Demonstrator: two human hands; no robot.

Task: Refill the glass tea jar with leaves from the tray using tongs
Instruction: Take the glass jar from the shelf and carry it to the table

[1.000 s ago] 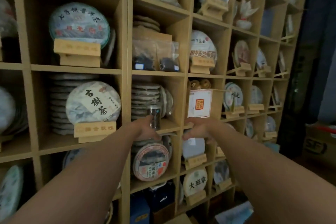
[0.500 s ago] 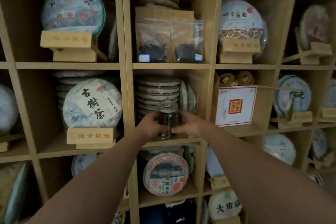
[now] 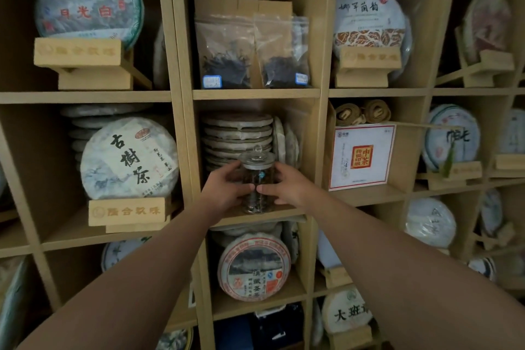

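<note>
This is a tea shop or tea storeroom. A tall grid of pale wooden shelving (image 3: 181, 94) fills the view, its cubbies holding round paper-wrapped tea cakes (image 3: 129, 158) printed with Chinese characters, many propped on small engraved wooden display stands (image 3: 126, 212). Other cubbies hold clear plastic bags of dark loose leaves (image 3: 225, 54) and stacks of unwrapped pressed cakes (image 3: 237, 136).

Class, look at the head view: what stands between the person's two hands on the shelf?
The glass tea jar, lid on, leaves inside, stands between the left hand and right hand; both grip it.

Glass tea jar (image 3: 258, 182) upright on shelf (image 3: 264, 214), before stacked tea cakes (image 3: 237, 136); left hand (image 3: 224, 189) at nine o'clock, right hand (image 3: 287, 186) at three o'clock; boxed tea (image 3: 362, 156) farther toward three; bagged leaves (image 3: 250, 51) at twelve.
</note>
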